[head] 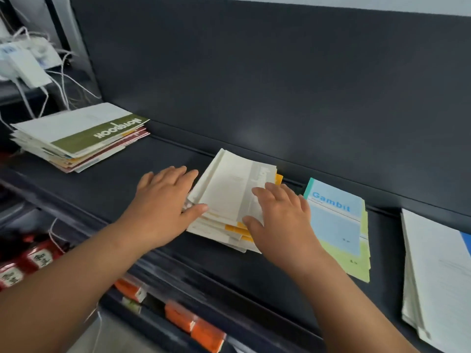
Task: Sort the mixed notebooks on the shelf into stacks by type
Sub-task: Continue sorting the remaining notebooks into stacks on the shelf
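The left hand [163,207] is pressing, fingers straight, on the cream notebook stack's [229,192] 9 o'clock edge; the right hand [280,220] is lying flat at 3 o'clock; neither is grasping.

left hand [163,201] and right hand [280,217] flat, palms down

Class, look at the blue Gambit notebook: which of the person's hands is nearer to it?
Right. The right hand rests on the middle stack, just beside the Gambit notebook; the left hand touches that stack's opposite, left edge.
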